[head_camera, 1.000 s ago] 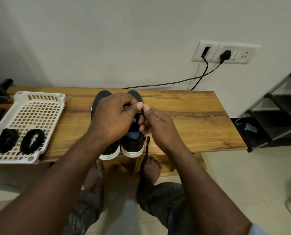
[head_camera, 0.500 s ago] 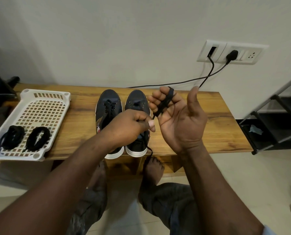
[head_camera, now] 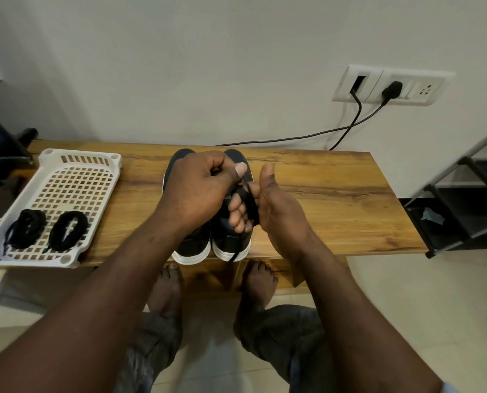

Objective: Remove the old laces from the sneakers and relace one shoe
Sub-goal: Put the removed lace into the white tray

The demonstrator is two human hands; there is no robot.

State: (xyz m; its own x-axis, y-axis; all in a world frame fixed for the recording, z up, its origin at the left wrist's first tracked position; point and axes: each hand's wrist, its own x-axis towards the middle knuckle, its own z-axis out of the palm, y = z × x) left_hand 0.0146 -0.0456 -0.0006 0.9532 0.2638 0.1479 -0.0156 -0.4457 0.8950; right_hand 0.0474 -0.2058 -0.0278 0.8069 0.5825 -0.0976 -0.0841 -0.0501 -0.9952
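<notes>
The left hand (head_camera: 200,191) is curled, thumb and forefinger pinched together on a flat black shoelace (head_camera: 249,204) at the top of the grip. Just right of that pinch the lace runs in a band round the bent fingers (head_camera: 238,215) of the right hand (head_camera: 279,214), whose thumb stands straight up, clear of the lace. A loose end drops from the wound fingers toward the near edge below. Directly beneath both hands a pair of dark low sneakers with white rubber soles (head_camera: 192,245) stands side by side on a long brown wooden bench (head_camera: 335,199). Well left of the grip, on the same bench, a white perforated plastic tray (head_camera: 79,156) holds two coiled black laces (head_camera: 24,229), beside each other and apart. Far right of the grip stands a black metal rack (head_camera: 469,199), and above it black cables (head_camera: 293,137) run to a white wall socket (head_camera: 423,86)
</notes>
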